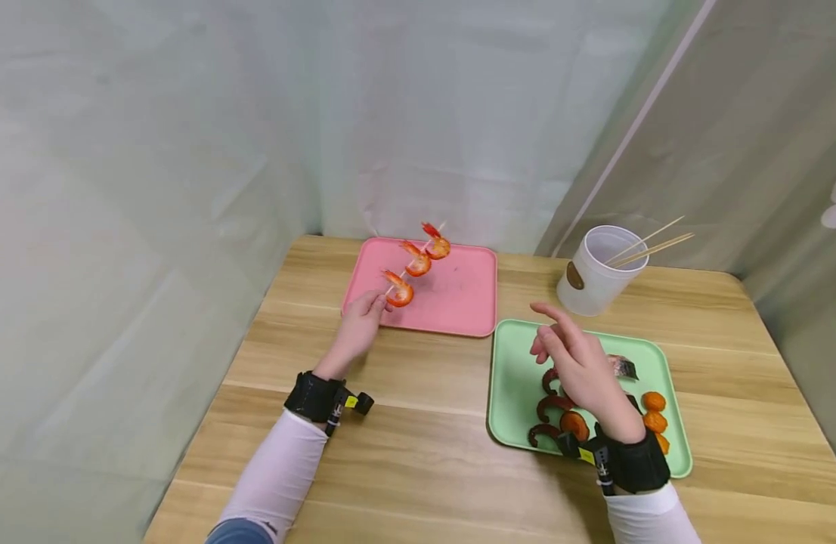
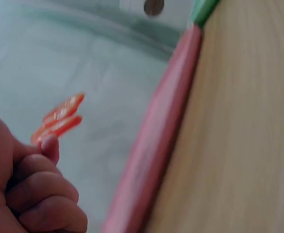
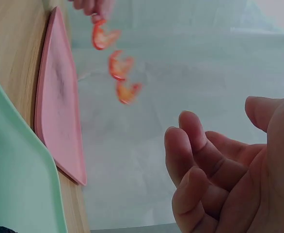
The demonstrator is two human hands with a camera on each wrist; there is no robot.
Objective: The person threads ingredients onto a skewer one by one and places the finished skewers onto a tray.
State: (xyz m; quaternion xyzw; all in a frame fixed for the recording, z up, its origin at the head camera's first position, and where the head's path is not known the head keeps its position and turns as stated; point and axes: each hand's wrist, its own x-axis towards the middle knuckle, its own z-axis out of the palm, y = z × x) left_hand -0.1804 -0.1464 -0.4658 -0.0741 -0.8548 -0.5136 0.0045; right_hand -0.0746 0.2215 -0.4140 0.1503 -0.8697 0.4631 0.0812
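Between thumb and curled fingers, my left hand (image 1: 363,323) pinches the lower end of a skewer that carries three orange-red shrimp (image 1: 418,263). The shrimp skewer slants up and away over the pink tray (image 1: 469,291); in the right wrist view the shrimp (image 3: 118,65) hang apart from the tray's surface. In the left wrist view the fingers (image 2: 45,194) are folded, with the shrimp (image 2: 59,119) beyond the thumb. My right hand (image 1: 581,370) is above the green tray (image 1: 513,378), fingers loosely bent and holding nothing, as the right wrist view also shows.
On the green tray lie dark red curled tentacle pieces (image 1: 550,404), orange balls (image 1: 654,410) and a grey-skinned piece (image 1: 622,367), partly under my right arm. Behind it stands a white cup (image 1: 588,283) with several bare skewers (image 1: 652,248). A pale curtain (image 1: 445,121) hangs behind the wooden table (image 1: 418,453).
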